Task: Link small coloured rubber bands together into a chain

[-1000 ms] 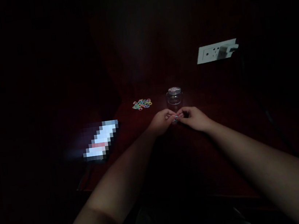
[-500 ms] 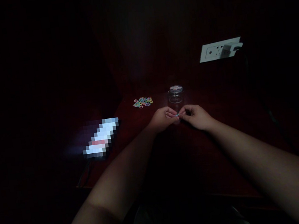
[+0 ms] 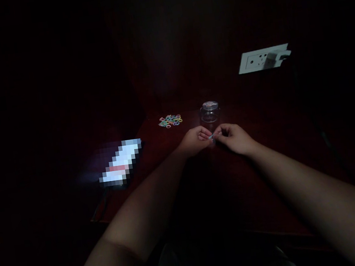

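Note:
My left hand [image 3: 194, 141] and my right hand [image 3: 234, 137] meet over the table, fingertips nearly touching. Between them is a small pale-blue hair tie [image 3: 211, 137], pinched by the fingers of both hands; much of it is covered by the fingertips. Just behind the hands stands a clear glass jar [image 3: 210, 113] with a patterned lid, its lower part partly hidden. A loose pile of small coloured hair ties [image 3: 170, 121] lies to the left of the jar.
At the left, a lit phone [image 3: 121, 163], its screen pixelated, rests with a cable [image 3: 100, 204] running from its lower end. A white wall socket [image 3: 264, 58] with a plug in it is at the upper right. The dark red table [image 3: 272, 207] is dimly lit.
The fingertips have shifted slightly around the pale-blue hair tie, more of which shows between them. The view has moved a little; the jar and pile stay put.

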Tool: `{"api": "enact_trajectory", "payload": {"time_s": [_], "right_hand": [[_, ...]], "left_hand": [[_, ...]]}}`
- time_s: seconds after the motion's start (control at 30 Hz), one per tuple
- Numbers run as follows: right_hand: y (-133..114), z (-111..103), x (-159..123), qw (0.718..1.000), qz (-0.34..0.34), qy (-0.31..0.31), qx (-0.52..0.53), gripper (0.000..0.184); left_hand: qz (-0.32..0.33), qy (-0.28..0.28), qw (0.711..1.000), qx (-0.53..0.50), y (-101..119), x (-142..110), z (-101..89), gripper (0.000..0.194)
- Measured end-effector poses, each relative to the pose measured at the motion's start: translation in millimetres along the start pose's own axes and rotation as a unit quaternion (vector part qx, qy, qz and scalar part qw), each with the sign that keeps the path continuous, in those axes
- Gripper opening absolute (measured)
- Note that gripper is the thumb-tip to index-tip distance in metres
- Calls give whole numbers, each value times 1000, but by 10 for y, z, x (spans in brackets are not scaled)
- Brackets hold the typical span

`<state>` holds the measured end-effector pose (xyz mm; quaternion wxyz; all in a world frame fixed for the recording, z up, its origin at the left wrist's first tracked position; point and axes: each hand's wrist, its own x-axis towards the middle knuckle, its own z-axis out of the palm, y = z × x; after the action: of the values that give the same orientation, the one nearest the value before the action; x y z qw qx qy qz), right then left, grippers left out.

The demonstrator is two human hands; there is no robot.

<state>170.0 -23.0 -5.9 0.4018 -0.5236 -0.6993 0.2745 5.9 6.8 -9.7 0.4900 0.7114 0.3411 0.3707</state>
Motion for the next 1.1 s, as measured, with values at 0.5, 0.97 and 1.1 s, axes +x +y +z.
{"api": "enact_trajectory", "payload": {"time_s": [0.5, 0.97, 1.1], "right_hand": [[-20, -5, -5, 1000, -5, 3, 10, 23], [-11, -3, 3, 999, 12, -1, 35, 20], [-21, 13, 0, 998, 13, 0, 68, 18]], "left_hand": [[8, -9, 999, -30, 12, -15, 3, 29], [21, 39, 998, 40, 34, 12, -19, 20], [19, 51, 998, 33, 46, 13, -21, 17]]}}
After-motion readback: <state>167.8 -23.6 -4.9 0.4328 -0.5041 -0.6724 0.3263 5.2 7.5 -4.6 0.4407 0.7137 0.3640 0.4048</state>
